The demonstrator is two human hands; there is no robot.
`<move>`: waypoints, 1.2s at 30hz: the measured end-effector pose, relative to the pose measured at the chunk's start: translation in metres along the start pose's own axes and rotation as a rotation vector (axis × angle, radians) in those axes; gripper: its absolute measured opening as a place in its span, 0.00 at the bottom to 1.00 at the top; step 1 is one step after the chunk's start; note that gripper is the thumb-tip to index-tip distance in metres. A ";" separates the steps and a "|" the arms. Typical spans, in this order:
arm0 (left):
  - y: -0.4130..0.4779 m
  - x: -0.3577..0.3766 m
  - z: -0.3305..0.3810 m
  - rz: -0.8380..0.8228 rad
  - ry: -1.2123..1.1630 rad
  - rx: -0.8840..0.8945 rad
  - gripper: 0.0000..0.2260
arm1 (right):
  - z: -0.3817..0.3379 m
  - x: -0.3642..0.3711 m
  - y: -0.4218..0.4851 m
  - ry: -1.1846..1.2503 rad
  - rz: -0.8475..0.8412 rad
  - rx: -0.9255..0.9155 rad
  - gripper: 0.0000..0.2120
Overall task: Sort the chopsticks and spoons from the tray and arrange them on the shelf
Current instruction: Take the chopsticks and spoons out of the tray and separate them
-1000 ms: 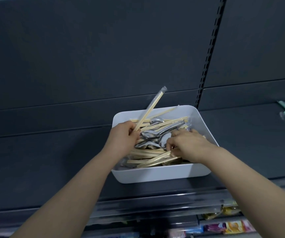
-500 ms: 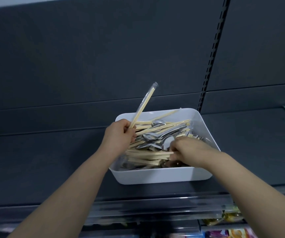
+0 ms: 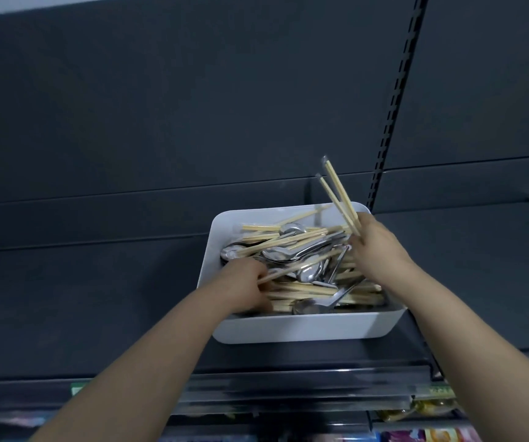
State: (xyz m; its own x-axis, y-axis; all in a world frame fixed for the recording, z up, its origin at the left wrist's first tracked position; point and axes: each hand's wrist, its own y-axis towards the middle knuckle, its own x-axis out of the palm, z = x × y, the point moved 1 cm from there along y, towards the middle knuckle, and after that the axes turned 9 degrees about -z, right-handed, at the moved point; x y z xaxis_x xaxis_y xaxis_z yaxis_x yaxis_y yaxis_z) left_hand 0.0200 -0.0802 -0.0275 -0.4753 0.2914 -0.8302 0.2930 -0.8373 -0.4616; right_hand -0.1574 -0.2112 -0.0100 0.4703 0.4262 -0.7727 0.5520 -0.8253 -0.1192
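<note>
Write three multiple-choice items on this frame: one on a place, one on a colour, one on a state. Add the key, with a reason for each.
1. Where does the tray stand?
A. on the dark shelf
B. on the floor
C. on a chair

2. What colour is the tray?
A. red
B. white
C. green

3. What is the right hand doing?
A. hanging idle
B. pressing the shelf
C. gripping wrapped chopsticks

Key: 1 A, its base rests on the shelf board; 2 B, its walls and rim are white; 3 C, the hand is curled round sticks that point up above the tray.
</note>
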 end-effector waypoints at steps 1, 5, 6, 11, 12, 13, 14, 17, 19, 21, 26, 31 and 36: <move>0.001 0.001 0.002 0.006 0.060 -0.005 0.11 | 0.001 -0.001 -0.002 0.024 0.016 -0.011 0.08; 0.000 -0.013 0.005 0.060 0.110 0.022 0.09 | -0.006 -0.005 -0.008 0.134 0.007 -0.084 0.10; -0.002 -0.020 0.003 0.061 0.104 0.010 0.10 | -0.011 -0.006 -0.010 0.155 0.009 -0.111 0.11; -0.030 -0.066 -0.022 0.232 0.063 -0.058 0.11 | -0.053 -0.003 -0.013 0.188 0.051 -0.257 0.16; -0.036 -0.073 -0.033 0.287 0.007 -0.082 0.10 | -0.064 0.002 -0.014 0.183 0.047 -0.285 0.16; -0.041 -0.077 -0.047 0.341 -0.053 -0.117 0.10 | -0.076 0.009 -0.013 0.183 0.033 -0.310 0.17; -0.044 -0.079 -0.062 0.385 -0.126 -0.150 0.09 | -0.088 0.017 -0.014 0.181 0.009 -0.331 0.18; -0.052 -0.067 -0.112 0.429 -0.474 -0.189 0.09 | -0.126 0.050 -0.016 0.156 -0.072 -0.382 0.19; -0.058 -0.053 -0.143 0.397 -0.656 -0.231 0.08 | -0.152 0.076 -0.018 0.134 -0.109 -0.400 0.20; -0.068 -0.040 -0.174 0.355 -0.794 -0.291 0.08 | -0.178 0.106 -0.021 0.119 -0.153 -0.389 0.18; -0.084 -0.023 -0.243 0.299 -0.914 -0.374 0.09 | -0.214 0.189 -0.011 0.095 -0.309 -0.218 0.14; -0.082 -0.009 -0.275 0.220 -0.916 -0.381 0.07 | -0.219 0.252 -0.003 0.086 -0.392 0.009 0.12; -0.070 -0.003 -0.295 0.131 -0.781 -0.263 0.06 | -0.230 0.284 -0.006 -0.077 -0.378 -0.014 0.10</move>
State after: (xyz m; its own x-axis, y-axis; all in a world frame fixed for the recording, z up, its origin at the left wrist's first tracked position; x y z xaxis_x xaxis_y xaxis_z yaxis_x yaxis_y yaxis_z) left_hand 0.2456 0.1140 -0.0844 -0.8340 -0.2869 -0.4713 0.5243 -0.6781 -0.5150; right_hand 0.1311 0.0000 -0.0848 0.1791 0.6702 -0.7202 0.6861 -0.6098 -0.3968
